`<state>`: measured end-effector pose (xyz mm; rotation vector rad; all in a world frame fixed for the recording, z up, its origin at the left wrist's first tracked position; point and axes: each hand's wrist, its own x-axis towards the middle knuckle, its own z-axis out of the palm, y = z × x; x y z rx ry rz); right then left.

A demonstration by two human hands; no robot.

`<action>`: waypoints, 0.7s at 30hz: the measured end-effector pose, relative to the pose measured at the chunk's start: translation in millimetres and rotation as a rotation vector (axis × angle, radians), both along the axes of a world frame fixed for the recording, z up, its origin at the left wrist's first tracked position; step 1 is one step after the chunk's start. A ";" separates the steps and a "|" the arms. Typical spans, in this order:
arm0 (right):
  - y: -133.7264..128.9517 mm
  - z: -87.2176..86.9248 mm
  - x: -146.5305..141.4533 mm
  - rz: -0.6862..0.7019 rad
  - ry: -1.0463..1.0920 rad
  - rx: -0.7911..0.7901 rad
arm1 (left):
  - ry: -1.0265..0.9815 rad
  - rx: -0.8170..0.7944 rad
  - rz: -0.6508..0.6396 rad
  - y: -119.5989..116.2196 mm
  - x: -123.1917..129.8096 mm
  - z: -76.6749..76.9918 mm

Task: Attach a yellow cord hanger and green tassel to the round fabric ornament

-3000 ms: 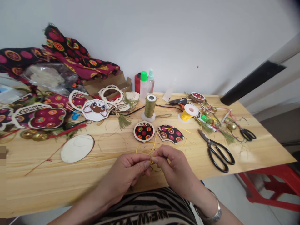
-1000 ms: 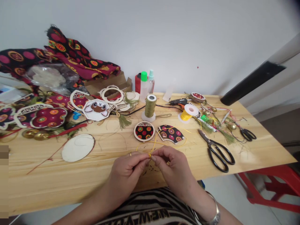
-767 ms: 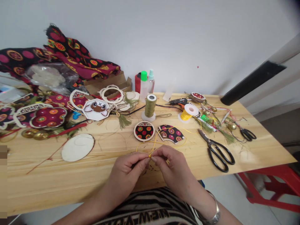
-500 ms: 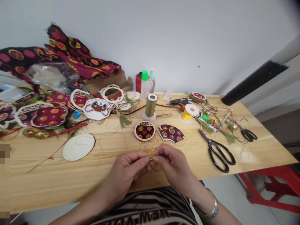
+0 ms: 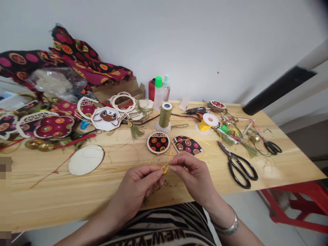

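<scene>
Fronting pale wall [image 5: 164, 41], wooden table [image 5: 51, 205], left hand [image 5: 138, 184] and right hand [image 5: 194, 174] pinching looped yellow cord [image 5: 165, 169], strand running toward one o'clock

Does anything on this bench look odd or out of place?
Nothing looks spilled, but the patterned cloth sits crumpled at the back left, its top edge frayed, and yellow cord strays loosely across the fan-shaped piece.

The left hand [image 5: 143, 182] and right hand [image 5: 193, 176] pinch looped yellow cord [image 5: 165, 169] above the wooden table [image 5: 102, 194].
</scene>
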<state>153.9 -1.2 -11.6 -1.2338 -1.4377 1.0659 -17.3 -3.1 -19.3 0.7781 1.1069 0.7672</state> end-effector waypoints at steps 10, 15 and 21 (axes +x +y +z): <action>-0.2 -1.0 -3.1 0.055 -0.074 0.050 | -0.012 -0.020 -0.019 -1.7 0.9 1.2; -0.6 0.2 -3.3 0.066 -0.100 0.087 | 0.010 -0.022 -0.048 -2.8 -0.2 0.6; -2.4 -0.8 -3.3 0.037 -0.103 0.113 | 0.009 -0.007 -0.049 -2.0 0.2 0.4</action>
